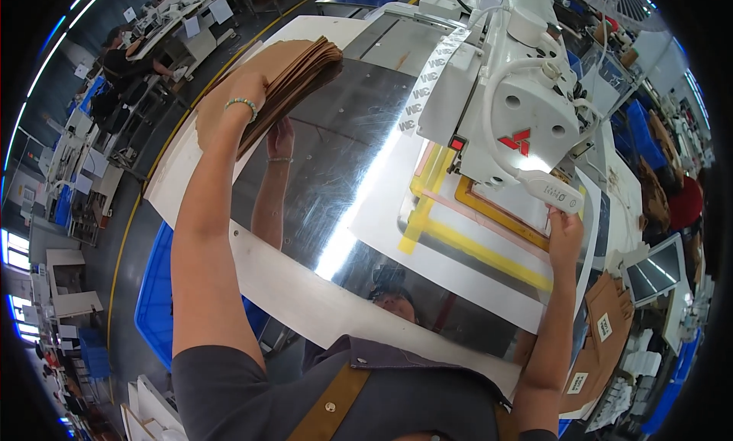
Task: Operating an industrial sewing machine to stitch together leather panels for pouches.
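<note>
1. A thick stack of brown sheets (299, 80) lies at the far left of the bench (305, 158), fanned at its right edge so that many separate layers show.
2. The left grip (250, 92) rests on the stack near that layered edge, with a beaded bracelet (242, 103) at the wrist; its fingertips are hard to make out, so whether they are clamped on the sheets cannot be told.
3. The bench's shiny metal surface mirrors the left forearm, beside and below the stack.
4. The right grip (565, 231) is raised at the machine, its fingers at the lower edge of a white oblong unit (551, 193) with small buttons; whether they close around it or only touch it cannot be told.
5. Just left of the right grip, under the machine head, lies an amber-coloured frame (500, 218), and strips of yellow tape (477, 246) run around it over white sheeting (382, 219).
6. Above these stands the large white machine head (527, 97), with a red emblem on its front and a pale cable looping down its side.
7. Brown card pieces (592, 365) with white labels lie right of the right forearm, near a tilted screen (654, 269).
8. A blue bin (156, 303) sits below the bench's left edge.
9. Farther left, across the aisle, another person (126, 71) sits near other worktables (172, 21).
</note>
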`<state>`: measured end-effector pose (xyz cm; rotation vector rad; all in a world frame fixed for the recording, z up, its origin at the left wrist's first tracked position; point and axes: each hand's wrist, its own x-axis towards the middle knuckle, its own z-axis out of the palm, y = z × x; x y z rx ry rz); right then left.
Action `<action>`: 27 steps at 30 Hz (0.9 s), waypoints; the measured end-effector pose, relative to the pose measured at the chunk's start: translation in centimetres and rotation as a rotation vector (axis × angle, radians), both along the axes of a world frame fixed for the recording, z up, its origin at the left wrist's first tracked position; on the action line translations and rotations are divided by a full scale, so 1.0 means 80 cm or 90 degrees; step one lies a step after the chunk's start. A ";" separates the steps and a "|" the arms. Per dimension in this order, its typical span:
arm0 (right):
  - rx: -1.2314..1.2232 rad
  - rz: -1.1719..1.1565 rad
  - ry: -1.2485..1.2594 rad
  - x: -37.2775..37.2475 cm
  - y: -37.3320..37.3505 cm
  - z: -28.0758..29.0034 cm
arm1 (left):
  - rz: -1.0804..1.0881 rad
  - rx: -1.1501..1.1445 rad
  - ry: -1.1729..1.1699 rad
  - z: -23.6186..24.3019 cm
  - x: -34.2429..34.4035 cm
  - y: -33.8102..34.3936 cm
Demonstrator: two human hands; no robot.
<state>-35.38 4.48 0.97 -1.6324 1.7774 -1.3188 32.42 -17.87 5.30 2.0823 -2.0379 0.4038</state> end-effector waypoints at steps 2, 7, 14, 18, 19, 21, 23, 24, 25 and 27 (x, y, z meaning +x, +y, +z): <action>0.003 -0.005 0.014 -0.003 0.005 0.003 | -0.002 0.033 -0.030 0.001 -0.016 -0.015; 0.012 0.005 0.012 -0.009 0.004 0.000 | 0.002 0.017 -0.095 -0.006 -0.015 -0.015; -0.008 0.006 0.020 -0.006 0.010 0.002 | -0.102 -0.205 0.074 0.001 -0.083 0.081; -0.082 0.127 0.210 0.027 0.020 0.027 | -0.323 -0.122 0.068 -0.013 -0.132 0.182; -0.083 0.192 0.222 0.046 0.022 0.037 | -0.384 -0.097 0.050 -0.019 -0.143 0.207; -0.091 0.306 0.271 0.092 0.026 0.055 | -0.419 -0.077 0.062 -0.033 -0.168 0.249; -0.159 0.388 0.346 0.134 0.030 0.053 | -0.457 -0.056 0.071 -0.036 -0.184 0.276; -0.221 0.420 0.389 0.151 0.028 0.046 | -0.486 -0.052 0.062 -0.033 -0.189 0.283; -0.229 0.440 0.445 0.169 0.026 0.041 | -0.512 -0.048 0.053 -0.030 -0.195 0.291; -0.233 0.459 0.503 0.197 0.017 0.027 | -0.510 -0.043 0.045 -0.028 -0.206 0.302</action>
